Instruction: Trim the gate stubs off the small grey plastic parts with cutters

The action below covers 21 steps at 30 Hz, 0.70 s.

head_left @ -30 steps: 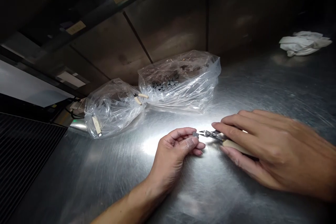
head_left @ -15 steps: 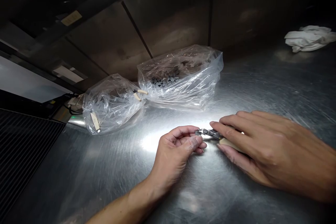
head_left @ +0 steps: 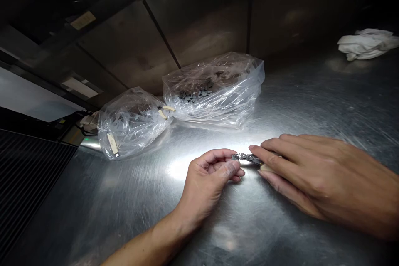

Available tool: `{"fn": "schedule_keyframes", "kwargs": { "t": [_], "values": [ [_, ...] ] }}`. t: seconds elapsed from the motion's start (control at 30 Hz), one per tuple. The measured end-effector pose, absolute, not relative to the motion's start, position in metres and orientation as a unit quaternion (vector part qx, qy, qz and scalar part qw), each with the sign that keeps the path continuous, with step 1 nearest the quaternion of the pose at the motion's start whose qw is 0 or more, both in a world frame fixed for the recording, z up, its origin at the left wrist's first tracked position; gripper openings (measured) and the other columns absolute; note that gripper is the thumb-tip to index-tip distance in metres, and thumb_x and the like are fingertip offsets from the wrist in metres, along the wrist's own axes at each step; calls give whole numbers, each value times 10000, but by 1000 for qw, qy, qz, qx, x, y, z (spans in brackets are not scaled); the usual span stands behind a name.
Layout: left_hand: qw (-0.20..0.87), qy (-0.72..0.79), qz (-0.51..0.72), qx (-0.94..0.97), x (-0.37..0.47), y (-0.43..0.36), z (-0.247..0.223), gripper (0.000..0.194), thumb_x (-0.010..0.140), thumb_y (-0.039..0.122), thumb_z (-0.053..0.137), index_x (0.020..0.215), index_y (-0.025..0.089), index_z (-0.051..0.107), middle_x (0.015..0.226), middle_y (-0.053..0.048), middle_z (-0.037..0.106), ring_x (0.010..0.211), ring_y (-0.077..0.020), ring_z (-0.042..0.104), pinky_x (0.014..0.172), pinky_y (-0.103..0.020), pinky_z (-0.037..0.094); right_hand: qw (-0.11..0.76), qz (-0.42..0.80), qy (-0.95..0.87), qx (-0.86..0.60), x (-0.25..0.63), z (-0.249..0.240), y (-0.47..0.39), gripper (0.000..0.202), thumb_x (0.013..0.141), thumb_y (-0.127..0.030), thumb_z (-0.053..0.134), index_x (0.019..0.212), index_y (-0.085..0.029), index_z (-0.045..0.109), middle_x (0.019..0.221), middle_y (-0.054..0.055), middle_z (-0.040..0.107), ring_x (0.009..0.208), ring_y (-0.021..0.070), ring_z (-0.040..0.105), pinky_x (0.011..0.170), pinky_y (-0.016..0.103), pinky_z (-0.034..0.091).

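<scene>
Left hand [head_left: 204,178]: thumb and fingertips pinched on 1 small grey piece [head_left: 235,157]. Right hand [head_left: 321,174]: partly curled, gripping cutters [head_left: 250,158]; tips at the grey piece, contact too small to confirm. Piece lies between the hands, over the metal surface [head_left: 140,203]. Behind: 2 clear bags [head_left: 218,114]; white cloth [head_left: 366,44] far right.

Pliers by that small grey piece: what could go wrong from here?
The tips of the pliers sit close to the fingers of the left grip, so a slip might nip skin. The small grey piece is pinched near its edge by fingertips, so it could twist loose. The right grip mostly hides the handles, so squeeze may be hard to judge.
</scene>
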<state>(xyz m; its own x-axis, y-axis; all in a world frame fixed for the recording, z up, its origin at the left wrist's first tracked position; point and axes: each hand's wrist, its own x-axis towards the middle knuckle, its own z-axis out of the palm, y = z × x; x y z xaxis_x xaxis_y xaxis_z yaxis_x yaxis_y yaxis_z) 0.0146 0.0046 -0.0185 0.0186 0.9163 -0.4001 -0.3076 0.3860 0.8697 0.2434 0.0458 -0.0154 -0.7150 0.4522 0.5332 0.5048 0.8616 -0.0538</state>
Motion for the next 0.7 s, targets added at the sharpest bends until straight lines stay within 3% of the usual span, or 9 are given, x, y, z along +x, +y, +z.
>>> {"fn": "schedule_keyframes", "kwargs": {
  "t": [0.7],
  "values": [
    [649, 519, 469, 300, 15, 4, -18, 294, 777, 296, 1024, 970, 142, 865, 792, -46, 818, 715, -112, 759, 745, -209, 622, 269, -3, -930, -252, 248, -15, 47, 274, 1121, -208, 509, 1272, -115, 718, 1008, 67, 697, 791, 192, 656, 721, 370, 469]
  ]
}}
